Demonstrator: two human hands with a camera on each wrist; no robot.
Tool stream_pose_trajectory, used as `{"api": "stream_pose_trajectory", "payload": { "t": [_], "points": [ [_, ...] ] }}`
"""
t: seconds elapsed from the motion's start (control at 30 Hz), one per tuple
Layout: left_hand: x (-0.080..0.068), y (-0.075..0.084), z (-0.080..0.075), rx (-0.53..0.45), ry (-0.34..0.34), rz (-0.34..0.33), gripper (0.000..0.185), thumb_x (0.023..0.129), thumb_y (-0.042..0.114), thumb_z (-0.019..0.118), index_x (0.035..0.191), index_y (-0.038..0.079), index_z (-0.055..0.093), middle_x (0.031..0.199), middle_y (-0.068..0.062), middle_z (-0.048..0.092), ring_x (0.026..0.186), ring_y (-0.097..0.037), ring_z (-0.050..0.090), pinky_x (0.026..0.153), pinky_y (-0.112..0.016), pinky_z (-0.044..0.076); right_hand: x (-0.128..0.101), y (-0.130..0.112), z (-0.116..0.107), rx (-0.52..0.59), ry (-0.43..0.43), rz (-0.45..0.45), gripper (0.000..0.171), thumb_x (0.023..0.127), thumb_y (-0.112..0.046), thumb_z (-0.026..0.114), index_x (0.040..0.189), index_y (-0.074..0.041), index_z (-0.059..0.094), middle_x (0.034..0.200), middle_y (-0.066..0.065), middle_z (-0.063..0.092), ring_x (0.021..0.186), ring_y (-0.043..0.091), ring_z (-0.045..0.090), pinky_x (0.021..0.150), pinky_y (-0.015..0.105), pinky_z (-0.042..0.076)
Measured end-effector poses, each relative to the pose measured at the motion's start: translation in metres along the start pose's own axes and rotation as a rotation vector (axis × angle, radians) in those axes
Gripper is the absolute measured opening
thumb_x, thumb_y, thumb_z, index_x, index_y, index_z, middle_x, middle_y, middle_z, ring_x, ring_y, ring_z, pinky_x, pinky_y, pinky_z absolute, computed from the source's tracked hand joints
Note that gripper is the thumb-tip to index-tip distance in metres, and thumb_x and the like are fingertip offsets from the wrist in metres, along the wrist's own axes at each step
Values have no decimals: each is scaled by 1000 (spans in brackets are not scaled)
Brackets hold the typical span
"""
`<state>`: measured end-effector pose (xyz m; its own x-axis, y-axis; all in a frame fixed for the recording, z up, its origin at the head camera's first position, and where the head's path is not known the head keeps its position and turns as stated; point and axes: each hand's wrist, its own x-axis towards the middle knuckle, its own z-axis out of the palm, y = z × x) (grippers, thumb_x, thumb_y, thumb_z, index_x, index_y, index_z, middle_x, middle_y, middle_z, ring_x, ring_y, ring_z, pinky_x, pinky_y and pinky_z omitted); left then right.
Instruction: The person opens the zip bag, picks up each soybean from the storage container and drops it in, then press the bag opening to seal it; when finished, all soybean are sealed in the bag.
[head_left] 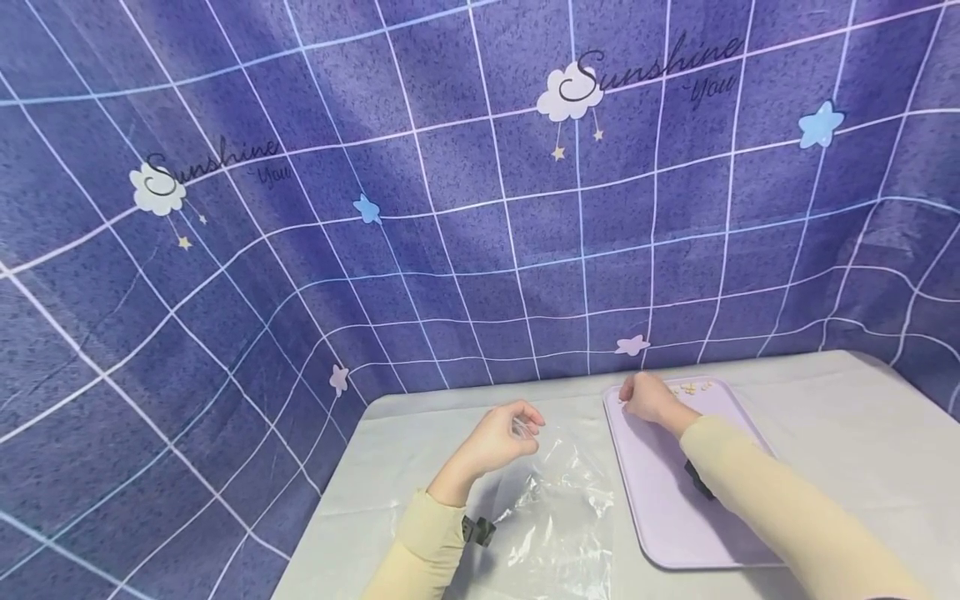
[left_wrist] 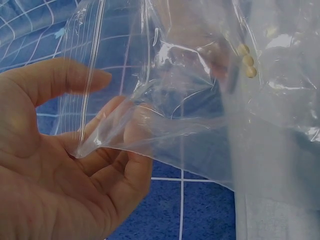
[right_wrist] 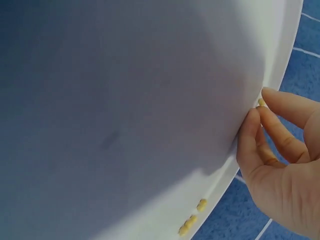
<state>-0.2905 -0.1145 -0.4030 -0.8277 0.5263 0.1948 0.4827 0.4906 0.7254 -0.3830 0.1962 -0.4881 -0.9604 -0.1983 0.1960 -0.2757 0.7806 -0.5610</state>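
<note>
My left hand has its fingers curled round the edge of a clear zip-lock bag, near the zip strip. Through the film, the left wrist view shows three pale yellow soybeans in a short row. My right hand is at the far left corner of a lilac tray. Between its thumb and index finger it pinches a soybean, close to the raised rim. More soybeans lie along that rim, to one side of the hand.
The tray and bag lie side by side on a table with a pale grey cloth. Behind the table hangs a blue-purple curtain with a grid pattern. Small dark wrist cameras are strapped at the sleeves.
</note>
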Motion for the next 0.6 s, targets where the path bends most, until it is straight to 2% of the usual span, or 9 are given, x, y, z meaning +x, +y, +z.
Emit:
{"api": "stream_pose_trajectory", "payload": {
  "t": [0.17,0.37,0.5,0.6],
  "points": [
    [-1,1,0,2,0,-2,29,77,-3,69,105,3,68,93,-4,66,81,-10,62,75,-27,54,2,-7,9,-20,24,-61,18,70,2,78,75,-7,64,71,2,63,70,23,58,74,44,52],
    [-1,1,0,-8,1,1,29,76,-3,68,105,2,68,93,-4,66,81,-10,62,74,-26,54,-3,-17,12,-29,38,-177,20,70,4,76,67,-9,62,64,-3,58,65,19,55,70,41,51],
    [-1,1,0,-11,2,4,29,76,-3,68,105,3,68,93,-3,66,82,-11,62,75,-27,54,-9,-23,10,-31,42,-207,18,67,4,72,64,-10,61,61,-5,56,62,16,52,65,37,50],
    [0,-1,0,-6,3,5,30,76,-3,68,105,3,67,93,-3,66,82,-11,62,75,-27,54,-12,-30,6,-24,20,-197,16,69,2,72,66,-11,62,63,-6,58,61,15,52,64,36,51]
  ]
}}
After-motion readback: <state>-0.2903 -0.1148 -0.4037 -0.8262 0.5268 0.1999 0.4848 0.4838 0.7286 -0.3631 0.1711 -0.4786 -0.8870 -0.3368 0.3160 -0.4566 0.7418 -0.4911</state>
